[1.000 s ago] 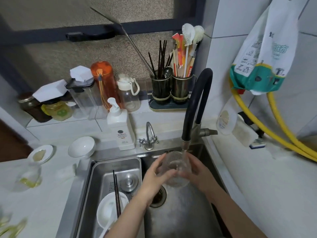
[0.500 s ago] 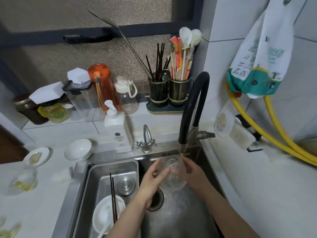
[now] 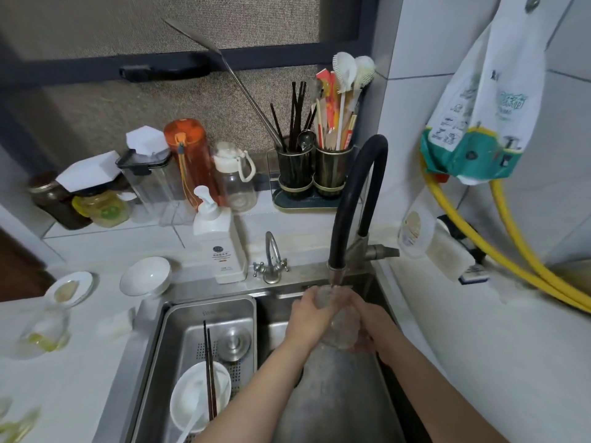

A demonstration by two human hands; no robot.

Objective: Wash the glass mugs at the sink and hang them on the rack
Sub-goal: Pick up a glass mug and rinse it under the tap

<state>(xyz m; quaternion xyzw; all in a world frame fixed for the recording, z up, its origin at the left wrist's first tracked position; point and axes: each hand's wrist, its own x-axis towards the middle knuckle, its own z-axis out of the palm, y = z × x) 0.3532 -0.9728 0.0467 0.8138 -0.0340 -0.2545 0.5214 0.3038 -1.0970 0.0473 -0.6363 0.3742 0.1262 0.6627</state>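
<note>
Hands, left (image 3: 305,318) and right (image 3: 372,327), wrapped around glass mug (image 3: 339,327), apparently tilted, under black faucet (image 3: 355,199)

A big window (image 3: 160,36) with a dark frame and a brown mesh screen fills the wall from ten to twelve o'clock. White wall tiles (image 3: 412,91) climb up at one o'clock. A pale stone counter (image 3: 479,362) runs along at three o'clock, and more counter sits at nine o'clock. A white tiled ledge (image 3: 121,231) runs under the window. The light is soft and even.
</note>
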